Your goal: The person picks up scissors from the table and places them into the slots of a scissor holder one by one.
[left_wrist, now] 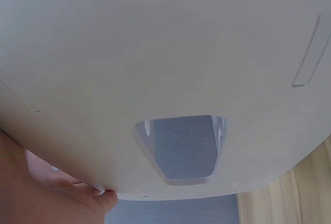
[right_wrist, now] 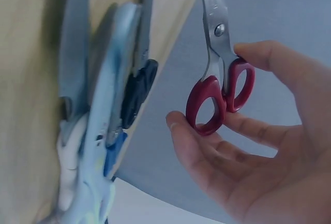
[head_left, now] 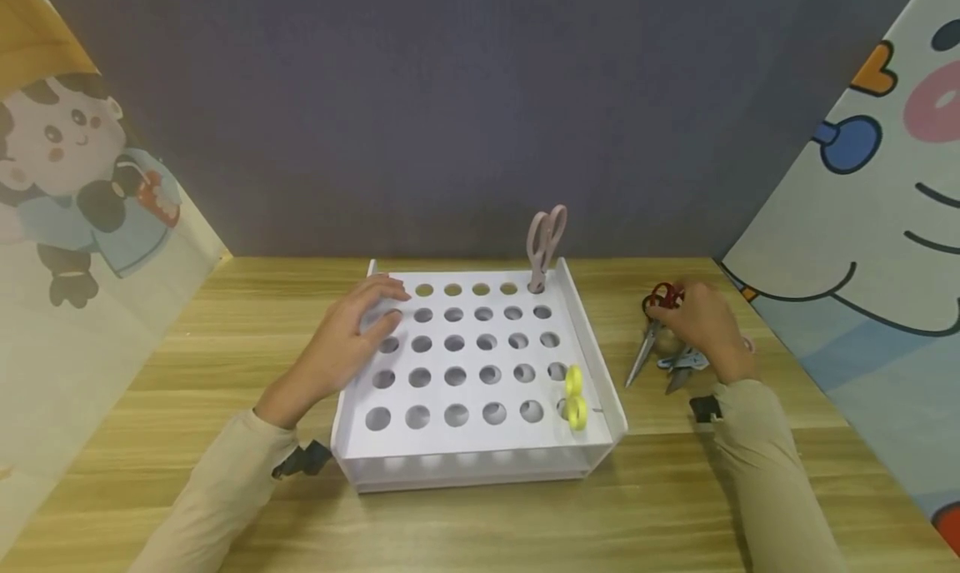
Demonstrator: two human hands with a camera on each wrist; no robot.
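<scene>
My right hand [head_left: 705, 319] holds red-handled scissors [right_wrist: 218, 27] by their finger loops, thumb on one loop and fingers at the other. Their blades point away from the palm. My left hand [head_left: 337, 340] rests over the left edge of a white rack [head_left: 468, 356] with rows of round holes, fingers loosely extended. In the left wrist view, its fingertips touch the edge of the rack's panel [left_wrist: 93, 100], which has a cutout. Pink scissors [head_left: 540, 266] stand handles-up in the back right hole. Yellow-handled scissors [head_left: 573, 396] sit in the front right corner.
Several more scissors lie on the wooden table [head_left: 660, 506] under my right hand, including light blue ones [right_wrist: 98, 125], dark-handled ones [right_wrist: 137, 89] and white-handled ones [right_wrist: 73, 151]. A grey wall [head_left: 465, 115] rises behind; cartoon-printed panels [head_left: 810, 248] flank both sides.
</scene>
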